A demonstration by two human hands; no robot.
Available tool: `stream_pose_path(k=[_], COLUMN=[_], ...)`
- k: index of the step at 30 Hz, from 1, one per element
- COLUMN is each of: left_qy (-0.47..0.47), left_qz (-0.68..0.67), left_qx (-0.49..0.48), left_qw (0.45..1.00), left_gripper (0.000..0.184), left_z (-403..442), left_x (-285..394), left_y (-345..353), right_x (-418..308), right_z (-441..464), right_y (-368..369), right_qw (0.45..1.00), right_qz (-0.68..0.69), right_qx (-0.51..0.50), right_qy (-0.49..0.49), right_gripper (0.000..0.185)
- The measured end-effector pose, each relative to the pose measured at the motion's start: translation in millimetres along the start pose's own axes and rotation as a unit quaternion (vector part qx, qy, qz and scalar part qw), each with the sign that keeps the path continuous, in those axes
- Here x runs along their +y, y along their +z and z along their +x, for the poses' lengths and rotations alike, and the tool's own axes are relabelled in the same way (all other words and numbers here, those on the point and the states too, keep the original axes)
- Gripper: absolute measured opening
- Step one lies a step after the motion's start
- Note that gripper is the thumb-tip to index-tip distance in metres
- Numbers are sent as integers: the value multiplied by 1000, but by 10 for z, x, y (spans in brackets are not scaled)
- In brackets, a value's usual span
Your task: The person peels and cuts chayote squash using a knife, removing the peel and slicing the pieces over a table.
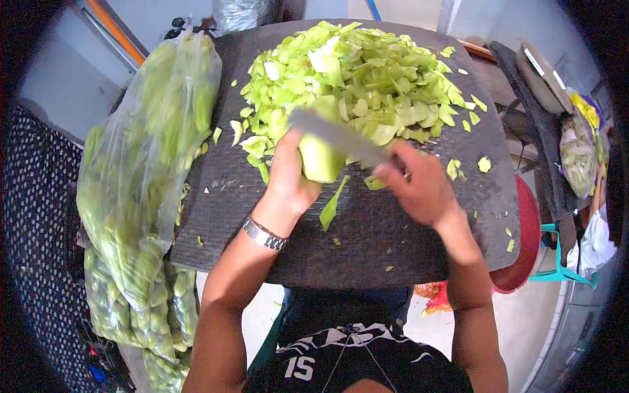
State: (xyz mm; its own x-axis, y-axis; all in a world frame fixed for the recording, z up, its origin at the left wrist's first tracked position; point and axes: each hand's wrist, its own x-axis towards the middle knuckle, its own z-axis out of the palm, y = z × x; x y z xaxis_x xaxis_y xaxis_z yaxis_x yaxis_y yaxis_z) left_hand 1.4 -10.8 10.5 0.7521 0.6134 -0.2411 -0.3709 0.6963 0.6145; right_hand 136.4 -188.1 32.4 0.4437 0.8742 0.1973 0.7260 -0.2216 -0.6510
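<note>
My left hand point(288, 171), with a metal watch on the wrist, is closed around a pale green peeled fruit or vegetable point(321, 161), thick and tapering; its exact kind I cannot tell. In my right hand point(422, 187) is a knife point(341, 137), its wide blade smeared by motion and lying across the upper part of the green piece. A big heap of light green peelings point(386, 82) covers the far half of the table just beyond both hands. One loose strip of peel point(334, 204) shows below the held piece.
The dark woven-textured table point(314, 262) has scattered peel bits. Clear plastic bags of long green produce point(144, 157) lean on its left edge, with more bagged produce point(118, 301) below. At the right are a red tub point(524, 242), a teal stool point(563, 262) and another filled bag point(578, 154).
</note>
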Motion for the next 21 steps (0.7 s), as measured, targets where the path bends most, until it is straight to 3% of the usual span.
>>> stream_pose_path(k=[3, 4, 7, 13, 21], left_qy=[-100, -57, -90, -89, -94], left_qz=[52, 113, 107, 21, 12], left_qx=[-15, -15, -35, 0, -10], left_qw=[994, 992, 989, 996, 995], left_gripper=[49, 55, 54, 40, 40], left_z=[-5, -8, 35, -40, -45], left_x=[128, 99, 75, -30, -34], left_y=[-13, -12, -108, 5, -1], right_x=[-183, -223, -209, -172, -210], right_z=[-115, -129, -138, -120, -112], right_y=[181, 218, 301, 317, 267], right_qw=[995, 993, 991, 990, 988], right_qz=[-41, -50, -79, -93, -108], right_qx=[-26, -32, -27, 4, 2], right_qy=[-89, -106, -104, -110, -113], right_gripper=[60, 61, 63, 64, 62])
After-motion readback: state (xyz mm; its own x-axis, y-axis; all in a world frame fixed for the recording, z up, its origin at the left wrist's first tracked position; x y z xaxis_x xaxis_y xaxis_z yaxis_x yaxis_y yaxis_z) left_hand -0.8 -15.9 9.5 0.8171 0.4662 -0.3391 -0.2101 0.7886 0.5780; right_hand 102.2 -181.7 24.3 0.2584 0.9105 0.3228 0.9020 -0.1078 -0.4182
